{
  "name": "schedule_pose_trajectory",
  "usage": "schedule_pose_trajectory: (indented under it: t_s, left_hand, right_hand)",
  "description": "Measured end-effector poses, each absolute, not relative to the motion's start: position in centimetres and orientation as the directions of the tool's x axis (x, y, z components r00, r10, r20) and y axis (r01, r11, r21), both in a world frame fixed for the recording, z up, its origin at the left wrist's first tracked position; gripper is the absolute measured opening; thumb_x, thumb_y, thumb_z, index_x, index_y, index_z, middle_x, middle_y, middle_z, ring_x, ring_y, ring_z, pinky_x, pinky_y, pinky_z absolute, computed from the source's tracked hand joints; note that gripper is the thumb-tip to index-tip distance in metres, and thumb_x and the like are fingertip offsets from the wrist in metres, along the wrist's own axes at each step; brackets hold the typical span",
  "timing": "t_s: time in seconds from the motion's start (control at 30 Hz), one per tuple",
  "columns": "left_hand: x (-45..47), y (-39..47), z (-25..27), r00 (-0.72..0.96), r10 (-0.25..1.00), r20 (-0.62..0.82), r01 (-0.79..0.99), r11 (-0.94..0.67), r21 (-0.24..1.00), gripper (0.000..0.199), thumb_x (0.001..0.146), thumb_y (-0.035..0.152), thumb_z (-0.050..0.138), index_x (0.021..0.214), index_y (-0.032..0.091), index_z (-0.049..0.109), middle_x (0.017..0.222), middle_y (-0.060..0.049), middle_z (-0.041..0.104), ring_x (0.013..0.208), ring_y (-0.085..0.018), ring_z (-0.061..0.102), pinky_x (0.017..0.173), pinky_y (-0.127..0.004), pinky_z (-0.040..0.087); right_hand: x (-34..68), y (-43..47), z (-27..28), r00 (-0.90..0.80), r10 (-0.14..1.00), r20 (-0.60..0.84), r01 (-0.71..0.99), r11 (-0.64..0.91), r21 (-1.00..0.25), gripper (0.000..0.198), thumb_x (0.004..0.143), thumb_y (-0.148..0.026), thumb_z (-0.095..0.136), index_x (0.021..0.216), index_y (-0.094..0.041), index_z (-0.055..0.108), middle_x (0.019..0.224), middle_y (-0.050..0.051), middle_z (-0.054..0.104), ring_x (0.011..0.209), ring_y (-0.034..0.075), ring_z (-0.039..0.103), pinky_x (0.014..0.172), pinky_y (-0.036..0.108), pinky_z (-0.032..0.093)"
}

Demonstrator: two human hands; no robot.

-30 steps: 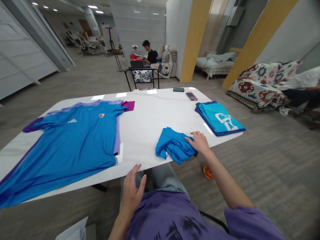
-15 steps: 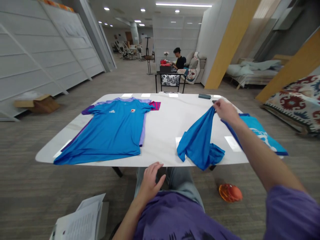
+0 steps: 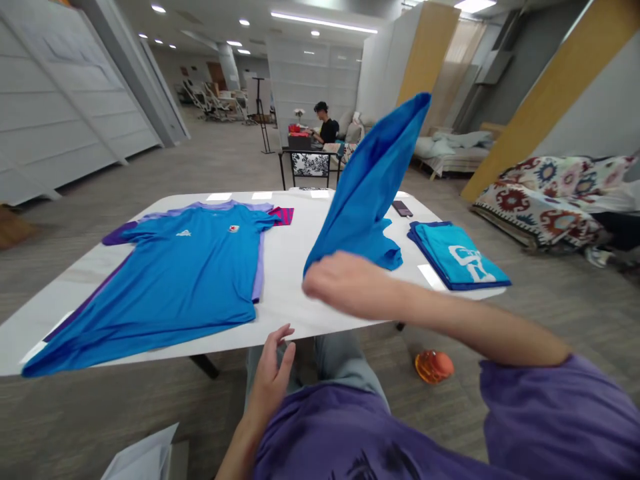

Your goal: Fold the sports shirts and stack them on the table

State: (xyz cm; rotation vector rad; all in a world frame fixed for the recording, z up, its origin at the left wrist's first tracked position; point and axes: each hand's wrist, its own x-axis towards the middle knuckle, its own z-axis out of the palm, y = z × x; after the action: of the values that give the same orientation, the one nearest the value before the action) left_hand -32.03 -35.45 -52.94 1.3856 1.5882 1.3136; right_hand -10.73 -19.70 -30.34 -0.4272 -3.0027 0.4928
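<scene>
- White counter [image 3: 287, 283]: spans most of the view, near edge just ahead of the person's lap.
- Blue shirt [image 3: 190, 267]: flat on the left part of the counter, collar toward the far side, hem toward the near edge. Lilac and purple cloth shows under it; a pink striped sleeve [image 3: 284, 216] sticks out at its right.
- Right hand [image 3: 345, 283]: forearm comes in from the right, close to level, crossing the counter's near edge. Back of hand up, fingers curled in; slight blur. Grip closed on the loose blue garment.
- Loose blue garment [image 3: 367, 190]: in the air over the counter, right of the flat shirt. Long axis slants from lower left, at the fingers, to upper right. Narrow end points up, right and away; a short flap juts out low on the right. Can't tell if any of it touches the counter.
- Folded pile [image 3: 457, 257]: right end of the counter, light blue with white print on top, navy beneath.
- Left hand [image 3: 270, 377]: at the near edge, fingers up and forward, thumb apart, grip loose with nothing in it. Contact with the edge: can't tell.
- Dark phone [image 3: 401, 209]: flat, far right, beyond the pile.
</scene>
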Motion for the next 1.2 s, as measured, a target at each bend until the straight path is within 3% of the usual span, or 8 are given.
schedule_pose_trajectory:
  t_s: [0.17, 0.3, 0.47, 0.63, 0.73, 0.97, 1.1, 1.2]
  left_hand:
    - [-32.3, -36.0, -54.6, -0.305, 0.949, 0.074, 0.294, 0.02, 0.956, 0.047, 0.109, 0.052, 0.058, 0.153, 0.038, 0.056, 0.149, -0.01, 0.07, 0.137, -0.037, 0.07, 0.115, -0.058, 0.061]
    - [-31.5, -36.5, -55.5, -0.261, 0.948, 0.179, 0.454, -0.043, 0.89, 0.05, 0.105, 0.051, 0.066, 0.151, 0.036, 0.056, 0.146, -0.011, 0.068, 0.136, -0.037, 0.068, 0.114, -0.061, 0.059]
    - [-29.4, -33.3, -53.5, -0.176, 0.921, 0.348, 0.671, -0.147, 0.727, 0.048, 0.104, 0.049, 0.068, 0.149, 0.034, 0.063, 0.147, -0.013, 0.07, 0.141, -0.041, 0.062, 0.122, -0.062, 0.046]
    - [-26.9, -26.0, -51.0, -0.003, 0.927, 0.375, 0.757, -0.242, 0.606, 0.065, 0.102, 0.047, 0.071, 0.162, 0.027, 0.057, 0.153, -0.016, 0.068, 0.147, -0.041, 0.058, 0.122, -0.058, 0.042]
    - [-26.6, -23.1, -49.6, 0.065, 0.944, 0.323, 0.778, -0.251, 0.575, 0.038, 0.105, 0.042, 0.064, 0.138, 0.027, 0.074, 0.129, -0.013, 0.079, 0.126, -0.036, 0.07, 0.115, -0.055, 0.046]
    - [-32.0, -26.1, -48.1, -0.23, 0.967, 0.113, 0.401, -0.012, 0.916, 0.034, 0.103, 0.057, 0.063, 0.097, 0.025, 0.072, 0.084, 0.0, 0.07, 0.08, -0.021, 0.065, 0.074, -0.031, 0.05]
    - [-35.8, -30.8, -49.5, -0.172, 0.982, -0.073, 0.29, 0.121, 0.949, 0.04, 0.095, 0.064, 0.07, 0.082, 0.027, 0.064, 0.075, 0.0, 0.061, 0.072, -0.021, 0.057, 0.067, -0.033, 0.05]
    - [-36.7, -31.8, -49.9, -0.114, 0.984, -0.137, 0.405, 0.172, 0.898, 0.035, 0.094, 0.067, 0.073, 0.09, 0.032, 0.071, 0.082, -0.001, 0.069, 0.08, -0.027, 0.065, 0.076, -0.042, 0.057]
  right_hand:
    - [-5.9, -20.3, -38.2, -0.96, 0.046, -0.277, 0.17, 0.879, -0.445, 0.02, 0.109, -0.039, 0.069, 0.124, -0.028, 0.075, 0.121, 0.005, 0.082, 0.107, 0.021, 0.076, 0.086, 0.032, 0.054]
    - [0.8, -13.2, -40.0, -0.839, 0.494, -0.228, 0.539, 0.695, -0.475, 0.026, 0.109, -0.039, 0.068, 0.129, -0.024, 0.075, 0.125, 0.009, 0.081, 0.11, 0.024, 0.076, 0.089, 0.032, 0.055]
    - [6.2, -4.3, -39.6, -0.143, 0.983, -0.111, 0.928, 0.094, -0.361, 0.029, 0.112, -0.039, 0.063, 0.131, -0.018, 0.068, 0.129, 0.013, 0.079, 0.11, 0.023, 0.071, 0.096, 0.031, 0.052]
    - [5.5, -1.5, -40.0, 0.042, 0.987, -0.153, 0.937, -0.092, -0.337, 0.047, 0.109, -0.061, 0.06, 0.121, -0.016, 0.068, 0.125, 0.019, 0.079, 0.118, 0.03, 0.072, 0.099, 0.036, 0.053]
    - [4.3, -1.0, -40.2, 0.049, 0.984, -0.17, 0.929, -0.107, -0.354, 0.039, 0.105, -0.053, 0.067, 0.118, -0.017, 0.07, 0.127, 0.02, 0.079, 0.125, 0.034, 0.071, 0.105, 0.041, 0.053]
    - [7.2, -1.1, -40.3, -0.059, 0.971, -0.234, 0.803, -0.093, -0.589, 0.023, 0.108, -0.044, 0.06, 0.112, -0.022, 0.066, 0.109, 0.009, 0.082, 0.091, 0.023, 0.081, 0.079, 0.033, 0.064]
    - [13.0, -5.0, -41.6, -0.209, 0.933, -0.294, 0.621, -0.105, -0.777, 0.03, 0.096, -0.051, 0.075, 0.094, -0.022, 0.064, 0.099, 0.008, 0.08, 0.091, 0.027, 0.082, 0.063, 0.029, 0.062]
    - [17.6, -8.4, -42.8, -0.281, 0.873, -0.398, 0.735, -0.07, -0.674, 0.028, 0.089, -0.049, 0.081, 0.089, -0.024, 0.07, 0.092, 0.008, 0.08, 0.092, 0.028, 0.08, 0.066, 0.031, 0.063]
